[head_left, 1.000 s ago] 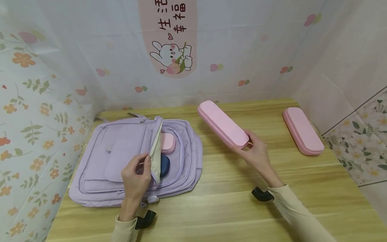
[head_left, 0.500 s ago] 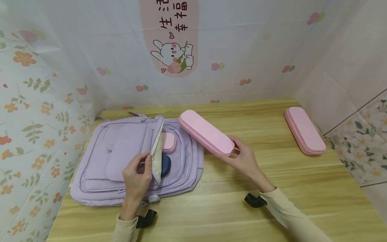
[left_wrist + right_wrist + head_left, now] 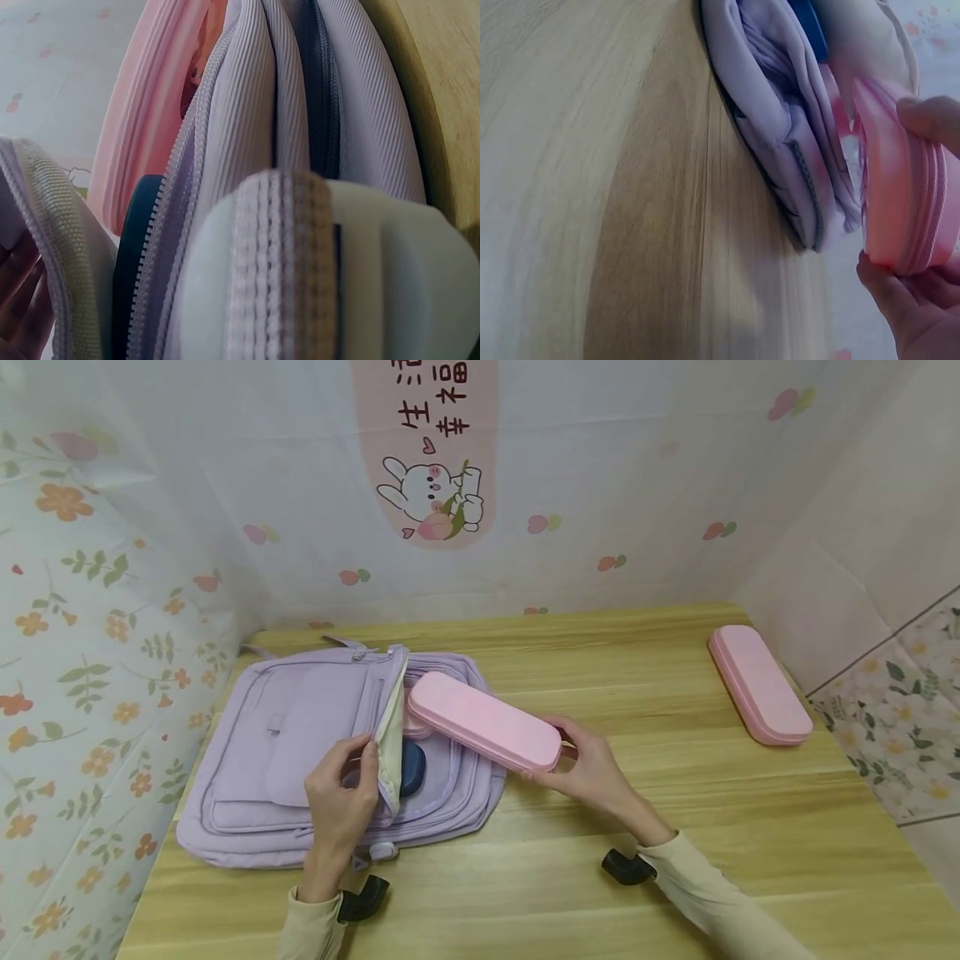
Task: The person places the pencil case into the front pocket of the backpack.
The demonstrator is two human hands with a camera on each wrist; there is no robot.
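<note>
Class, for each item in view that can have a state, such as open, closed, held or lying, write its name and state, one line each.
Lavender backpack: lying flat, front pocket open
Pocket flap: lifted, pinched by the left hand
Held pink pencil case: closed, gripped by the right hand
Rightmost pink pencil case: closed, lying down
Small pink case: partly hidden, closure unclear
Dark blue case: partly hidden, closure unclear

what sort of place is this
Likely a screened-off indoor work corner: a wood-grain table, printed cloth hung behind it, and a purple backpack lying on top.
</note>
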